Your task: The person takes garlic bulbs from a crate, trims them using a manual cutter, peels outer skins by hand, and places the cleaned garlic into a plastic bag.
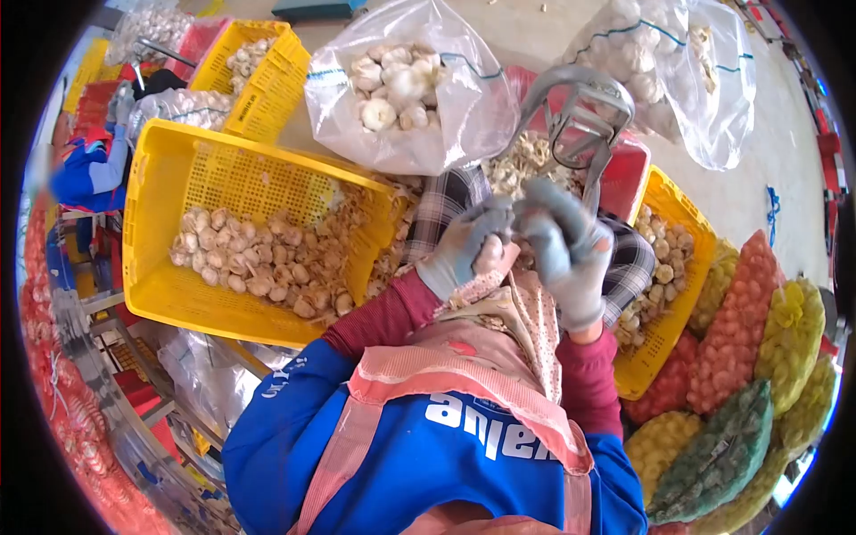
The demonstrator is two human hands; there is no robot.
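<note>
In front of my lap, my left hand [464, 245] in a grey glove is closed round a pale garlic bulb [489, 255]. Close beside it, my right hand [563, 254], also gloved, is raised with its fingers curled toward the left one. Motion blurs this hand, and anything in its grip is hidden. Just beyond both hands stands a curved metal frame [575, 98] over a red tub [631, 169]. Loose garlic and dry skins [526, 165] lie in that tub.
A yellow crate [156, 223] of garlic bulbs stands at left, another yellow crate [682, 308] at right. Clear plastic bags of garlic, one [397, 89] ahead and one [660, 71] ahead right, flank the frame. Filled net sacks [736, 321] crowd the right. Another person [94, 169] sits far left.
</note>
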